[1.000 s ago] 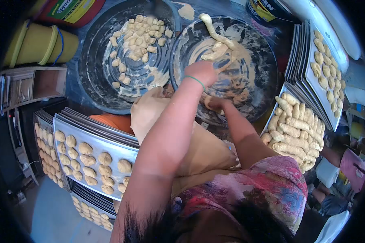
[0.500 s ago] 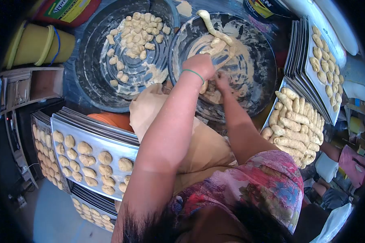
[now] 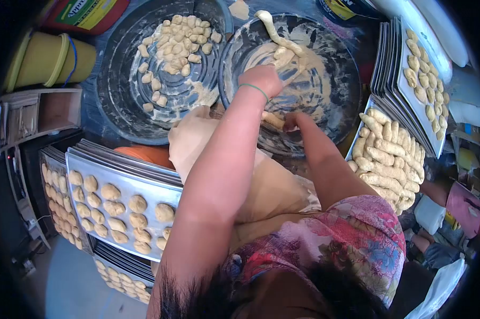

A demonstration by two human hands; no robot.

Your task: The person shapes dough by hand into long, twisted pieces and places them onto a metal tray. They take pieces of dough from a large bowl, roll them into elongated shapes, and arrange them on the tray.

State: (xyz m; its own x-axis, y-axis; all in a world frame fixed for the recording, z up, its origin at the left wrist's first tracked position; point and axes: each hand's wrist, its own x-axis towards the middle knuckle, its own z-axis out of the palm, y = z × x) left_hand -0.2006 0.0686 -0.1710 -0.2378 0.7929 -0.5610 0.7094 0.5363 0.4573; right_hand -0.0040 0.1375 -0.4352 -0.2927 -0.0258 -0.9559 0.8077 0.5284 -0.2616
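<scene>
My left hand (image 3: 262, 82), with a green band at the wrist, is closed over the left part of a dark, floured basin (image 3: 336, 119). Its fingertips are hidden, so what it grips does not show. Just beyond it lies a long dough rope (image 3: 274, 33), one end hanging over the basin's far rim, with shorter dough bits (image 3: 284, 55) beside its near end. Lower down, my right hand (image 3: 291, 122) has its fingers curled at the end of a piece of dough (image 3: 273, 120) near the basin's near side.
A second dark basin (image 3: 117, 114) on the left holds many small dough pieces. Stacked trays with dough rounds (image 3: 124, 183) stand at lower left, others (image 3: 413, 80) at right. Dough sticks (image 3: 389, 159) are piled on a tray by my right arm. A yellow bucket (image 3: 83, 59) lies at far left.
My right hand has moved down toward the basin's near side, away from my left hand, and more of the dough piece beside it shows. My left hand has stayed nearly in place.
</scene>
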